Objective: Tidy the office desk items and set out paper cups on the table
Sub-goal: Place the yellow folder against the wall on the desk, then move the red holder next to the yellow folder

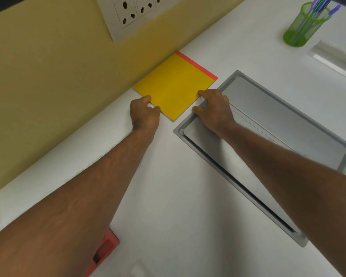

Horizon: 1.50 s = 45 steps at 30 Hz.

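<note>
A yellow notepad (175, 84) with an orange-red strip along its far edge lies flat on the white desk (168, 196), its far corner against the yellow partition. My left hand (143, 114) pinches the pad's near-left edge. My right hand (214, 108) holds the near-right corner, fingers curled on the edge. A stack of clear plastic-wrapped cups (334, 56), blurred, lies on its side at the far right. No loose paper cups are visible.
A grey cable-access hatch (268, 136) is set into the desk just right of the pad. A green mesh pen holder (304, 27) with pens stands at the far right. A socket panel (132, 13) is on the partition. A red object (104, 252) peeks from under my left forearm.
</note>
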Available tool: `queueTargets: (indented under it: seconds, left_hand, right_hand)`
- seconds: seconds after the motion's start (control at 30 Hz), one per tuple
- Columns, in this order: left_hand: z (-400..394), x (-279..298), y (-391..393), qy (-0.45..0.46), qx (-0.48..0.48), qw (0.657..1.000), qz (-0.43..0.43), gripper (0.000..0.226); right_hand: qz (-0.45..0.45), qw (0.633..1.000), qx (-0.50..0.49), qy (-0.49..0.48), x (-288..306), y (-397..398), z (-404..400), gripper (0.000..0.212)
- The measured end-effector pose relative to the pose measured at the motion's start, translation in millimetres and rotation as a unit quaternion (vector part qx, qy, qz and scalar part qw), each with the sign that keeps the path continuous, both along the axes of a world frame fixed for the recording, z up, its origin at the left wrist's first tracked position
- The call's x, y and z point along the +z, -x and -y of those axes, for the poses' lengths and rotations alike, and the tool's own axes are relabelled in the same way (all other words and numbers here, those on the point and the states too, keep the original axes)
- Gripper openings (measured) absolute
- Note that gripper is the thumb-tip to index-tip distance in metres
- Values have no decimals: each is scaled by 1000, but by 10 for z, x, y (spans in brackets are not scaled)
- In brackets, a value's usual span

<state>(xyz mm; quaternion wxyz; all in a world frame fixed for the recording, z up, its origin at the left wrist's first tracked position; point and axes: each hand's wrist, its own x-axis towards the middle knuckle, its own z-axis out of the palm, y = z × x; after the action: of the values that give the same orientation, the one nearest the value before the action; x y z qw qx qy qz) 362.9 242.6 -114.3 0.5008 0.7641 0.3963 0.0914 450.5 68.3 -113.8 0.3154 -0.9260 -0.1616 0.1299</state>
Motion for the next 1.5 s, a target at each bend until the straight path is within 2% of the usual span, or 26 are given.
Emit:
queueTargets:
  seconds: [0.4, 0.7, 0.9, 1.1, 1.5]
  left_hand:
    - [4, 17, 15, -40, -91, 994, -35, 62]
    - [4, -18, 14, -53, -98, 992, -51, 63]
    - [117, 83, 140, -77, -145, 982, -90, 64]
    - [376, 279, 719, -79, -181, 978, -72, 57]
    - [489, 799, 2205, -51, -107, 993, -21, 38]
  right_hand:
    - [-13, 1000, 20, 20, -23, -18, 13, 67]
    - [-7, 999, 29, 27, -87, -27, 16, 66]
    - [-17, 998, 60, 29, 34, 100, 82, 64]
    - [35, 993, 108, 40, 203, 833, 413, 58]
    - [-2, 996, 90, -20, 637, 2627, 772, 40]
